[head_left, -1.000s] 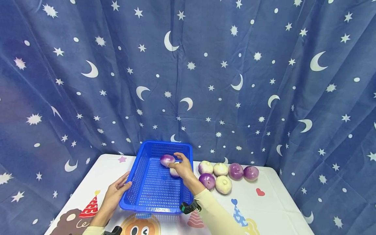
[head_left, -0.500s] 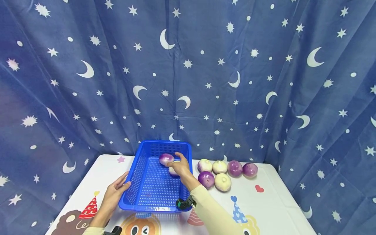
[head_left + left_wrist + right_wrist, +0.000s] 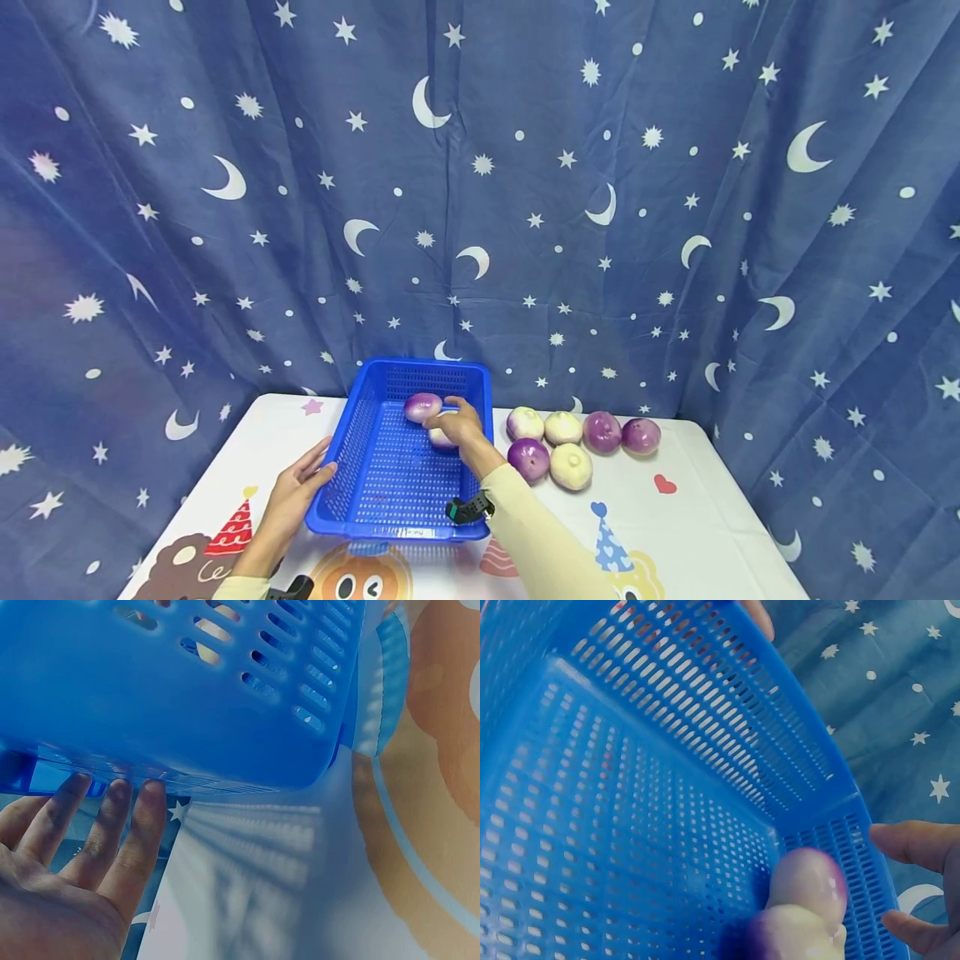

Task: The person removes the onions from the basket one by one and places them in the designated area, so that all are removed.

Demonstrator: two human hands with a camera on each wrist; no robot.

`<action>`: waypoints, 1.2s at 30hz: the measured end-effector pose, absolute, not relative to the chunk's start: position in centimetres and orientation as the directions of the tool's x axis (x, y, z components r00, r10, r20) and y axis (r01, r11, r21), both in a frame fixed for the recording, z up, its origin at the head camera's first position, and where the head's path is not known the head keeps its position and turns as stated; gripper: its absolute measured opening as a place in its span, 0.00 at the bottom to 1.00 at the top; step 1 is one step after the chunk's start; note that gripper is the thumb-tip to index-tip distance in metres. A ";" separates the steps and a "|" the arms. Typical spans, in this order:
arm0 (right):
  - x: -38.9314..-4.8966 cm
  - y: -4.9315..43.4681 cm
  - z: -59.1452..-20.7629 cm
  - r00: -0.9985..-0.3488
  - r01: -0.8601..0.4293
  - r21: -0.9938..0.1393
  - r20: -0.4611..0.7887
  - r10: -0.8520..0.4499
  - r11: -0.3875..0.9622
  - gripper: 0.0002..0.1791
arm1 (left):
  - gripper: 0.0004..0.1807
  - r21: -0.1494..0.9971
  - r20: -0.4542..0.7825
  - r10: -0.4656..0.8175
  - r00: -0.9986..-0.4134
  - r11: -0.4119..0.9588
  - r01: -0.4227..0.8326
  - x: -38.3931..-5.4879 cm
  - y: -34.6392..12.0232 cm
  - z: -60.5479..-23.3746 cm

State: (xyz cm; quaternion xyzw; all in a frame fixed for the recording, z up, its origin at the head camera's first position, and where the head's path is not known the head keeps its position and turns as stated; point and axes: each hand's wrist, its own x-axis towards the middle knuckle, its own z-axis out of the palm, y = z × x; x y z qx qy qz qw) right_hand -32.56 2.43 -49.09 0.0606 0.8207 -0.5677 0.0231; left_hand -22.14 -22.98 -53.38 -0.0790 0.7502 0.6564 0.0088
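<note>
A blue perforated basket (image 3: 397, 533) stands on the table with two purple-and-white onions inside, at its far right. The farther onion (image 3: 423, 407) shows its purple side. Partly covered by my right hand (image 3: 465, 425) is the nearer onion (image 3: 441, 437). In the right wrist view, the two onions (image 3: 808, 881) lie against each other by the basket wall, and my right hand's fingers (image 3: 911, 844) are spread apart from them at the rim. My left hand (image 3: 292, 492) touches the basket's left side; its fingers (image 3: 112, 825) are straight, tips at the outer wall.
Right of the basket, several onions sit on the table in two rows, among them a purple onion (image 3: 528, 460) and a pale onion (image 3: 571, 467). A printed white cloth (image 3: 705, 517) covers the table. Behind it hangs a blue curtain (image 3: 525, 200) with moons and stars.
My right hand has shifted slightly left and lower inside the basket. The onions in the basket sit a little farther left. My left hand stays at the basket's side.
</note>
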 end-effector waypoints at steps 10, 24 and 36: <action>-32.5 2.1 -49.2 -0.994 0.109 -0.888 -0.112 0.019 0.446 0.36 | 0.35 0.981 -0.112 -0.111 -0.987 0.143 -0.128 -22.1 -22.9 -53.4; -33.4 2.4 -50.0 -0.994 0.084 -0.852 -0.110 -0.021 0.517 0.29 | 0.36 0.980 -0.132 -0.110 -0.985 0.137 -0.147 -22.0 -23.1 -53.5; -33.6 2.3 -50.3 -0.998 0.006 -0.730 -0.049 -0.045 0.684 0.28 | 0.36 0.976 -0.135 -0.116 -0.984 0.154 -0.152 -22.1 -23.1 -53.4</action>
